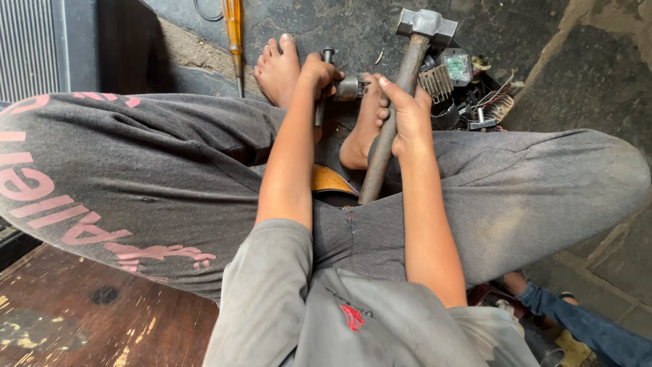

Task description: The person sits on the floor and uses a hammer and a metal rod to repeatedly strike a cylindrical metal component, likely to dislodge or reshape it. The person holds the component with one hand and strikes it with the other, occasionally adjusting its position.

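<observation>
— What do we hold here?
— Our right hand is wrapped around a hammer, head up; our left hand is closed on a dark metal rod.
— And the small metal part?
— Between both hands, by our bare feet on the floor.

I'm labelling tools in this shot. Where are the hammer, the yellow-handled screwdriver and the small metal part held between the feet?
hammer [426,26]: head view, on its steel head.
yellow-handled screwdriver [233,27]: head view, on the yellow handle.
small metal part [349,88]: head view, on its grey body.
</observation>
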Available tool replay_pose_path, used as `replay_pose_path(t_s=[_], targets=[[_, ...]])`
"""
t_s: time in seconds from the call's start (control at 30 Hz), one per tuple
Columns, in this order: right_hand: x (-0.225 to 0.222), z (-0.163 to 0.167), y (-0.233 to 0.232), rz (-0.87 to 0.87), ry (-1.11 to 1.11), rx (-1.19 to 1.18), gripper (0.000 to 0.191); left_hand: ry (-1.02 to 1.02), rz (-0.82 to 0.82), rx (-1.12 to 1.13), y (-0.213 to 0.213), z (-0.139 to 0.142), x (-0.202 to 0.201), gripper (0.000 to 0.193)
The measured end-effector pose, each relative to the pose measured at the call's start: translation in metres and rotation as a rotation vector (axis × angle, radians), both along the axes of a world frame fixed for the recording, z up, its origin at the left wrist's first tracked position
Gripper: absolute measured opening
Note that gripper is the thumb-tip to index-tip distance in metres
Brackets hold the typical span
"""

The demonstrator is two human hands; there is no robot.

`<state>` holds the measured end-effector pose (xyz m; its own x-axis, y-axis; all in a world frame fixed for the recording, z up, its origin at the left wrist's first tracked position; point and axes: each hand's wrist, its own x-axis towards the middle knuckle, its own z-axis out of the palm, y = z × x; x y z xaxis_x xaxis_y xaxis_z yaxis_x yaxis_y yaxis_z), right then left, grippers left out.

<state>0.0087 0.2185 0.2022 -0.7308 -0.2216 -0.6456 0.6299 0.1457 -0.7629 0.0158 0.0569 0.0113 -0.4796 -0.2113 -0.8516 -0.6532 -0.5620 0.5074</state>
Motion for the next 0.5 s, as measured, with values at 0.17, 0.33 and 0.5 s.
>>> replay_pose_path(t_s=[0.17,0.33,0.5], targets=[[0.001,0.003,-0.003,-0.005,0.023,0.015,0.024,-0.098,0.068,-0.103,0.002,0.011,-0.008,0.031],[0.0,0.003,0.0,-0.04,0.016,0.018,0.023,-0.122,0.108,-0.108,-0.003,0.014,-0.013,0.026],[0.002,-0.003,0.005,-0.055,-0.004,0.009,0.021,-0.125,0.072,-0.138,-0.008,0.013,-0.023,0.018]])
